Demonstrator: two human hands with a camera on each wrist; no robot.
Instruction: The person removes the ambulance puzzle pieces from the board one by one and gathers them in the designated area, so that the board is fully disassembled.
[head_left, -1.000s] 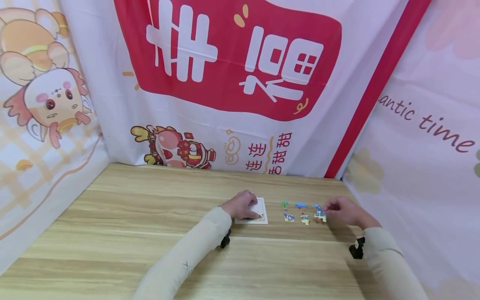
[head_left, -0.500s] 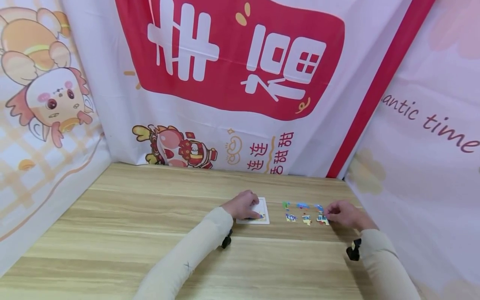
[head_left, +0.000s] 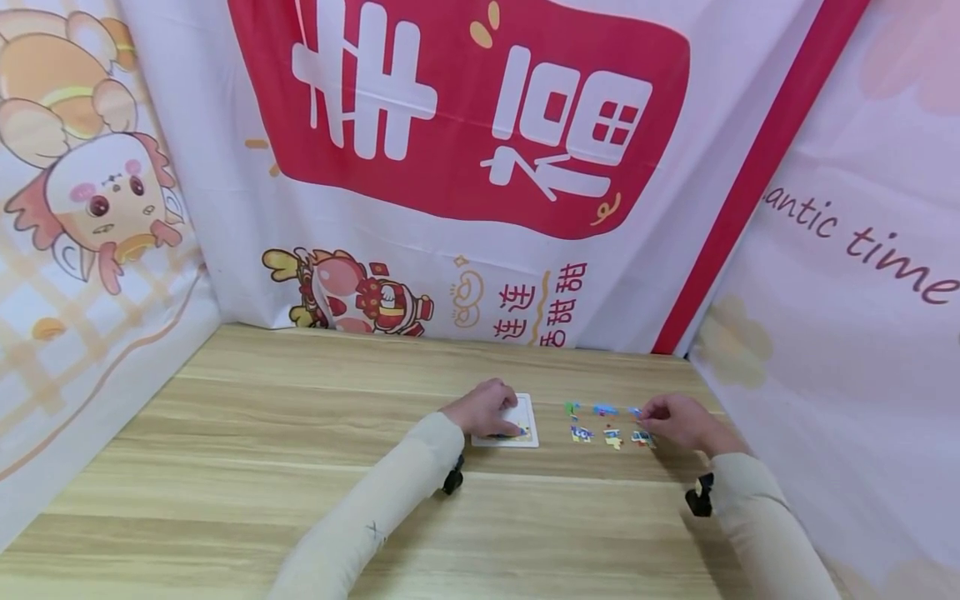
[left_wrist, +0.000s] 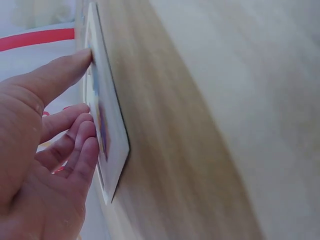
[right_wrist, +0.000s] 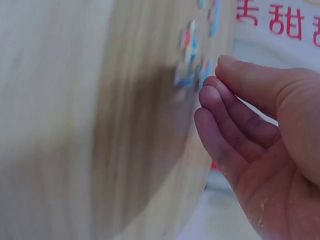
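Note:
My left hand (head_left: 483, 410) rests its fingertips on a white-framed puzzle board (head_left: 529, 421), which lies flat. In the left wrist view the thumb and fingers touch the board's (left_wrist: 114, 135) face, spread apart. To the right, several puzzle pieces lie in two rows. My right hand (head_left: 678, 421) is at the upper right blue piece (head_left: 636, 412), its thumb and fingertips right at it and partly covering it. In the right wrist view the fingers curve loosely towards the thumb, and nothing shows between them. Just nearer me lies a white, blue and red piece (head_left: 642, 437).
Other loose pieces are a green one (head_left: 572, 409), a blue one (head_left: 604, 410), a purple-blue one (head_left: 581, 434) and a yellowish one (head_left: 613, 438). The wooden table (head_left: 300, 433) meets a printed cloth (head_left: 480, 283) at the back, with more cloth on both sides.
My right hand has moved from the lower right piece up to the upper right one. The lower right piece has shifted slightly towards me. My left hand has stayed on the board.

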